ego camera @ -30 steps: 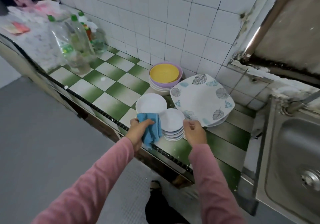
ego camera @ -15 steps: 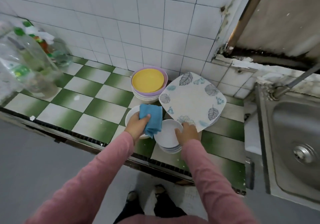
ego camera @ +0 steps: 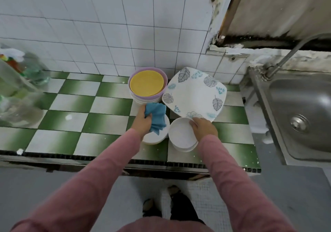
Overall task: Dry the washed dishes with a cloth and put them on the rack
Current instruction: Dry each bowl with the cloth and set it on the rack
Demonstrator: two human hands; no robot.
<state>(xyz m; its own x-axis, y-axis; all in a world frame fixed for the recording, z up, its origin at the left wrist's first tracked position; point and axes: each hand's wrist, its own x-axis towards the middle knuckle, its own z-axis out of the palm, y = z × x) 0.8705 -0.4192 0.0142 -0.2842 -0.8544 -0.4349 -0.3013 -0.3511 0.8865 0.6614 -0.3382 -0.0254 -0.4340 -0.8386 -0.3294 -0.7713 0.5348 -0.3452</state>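
My left hand [ego camera: 142,121] grips a folded blue cloth [ego camera: 157,117] over a white plate [ego camera: 155,138] on the green-and-white checked counter [ego camera: 89,117]. To its right stands a stack of small white plates [ego camera: 181,136]; my right hand [ego camera: 204,127] holds the far right rim of the top one. Behind them sit a stack of bowls with a yellow plate on top [ego camera: 146,85] and a large square leaf-patterned plate [ego camera: 195,93]. No rack is in view.
A steel sink [ego camera: 300,113] with a tap [ego camera: 286,56] lies at the right. Plastic bottles [ego camera: 19,92] stand at the counter's left end. White tiled wall behind. The counter's front edge runs just below the plates.
The view has swung to look straight down at the counter. My left hand with the cloth has moved over the left plate; my right hand stays on the plate stack.
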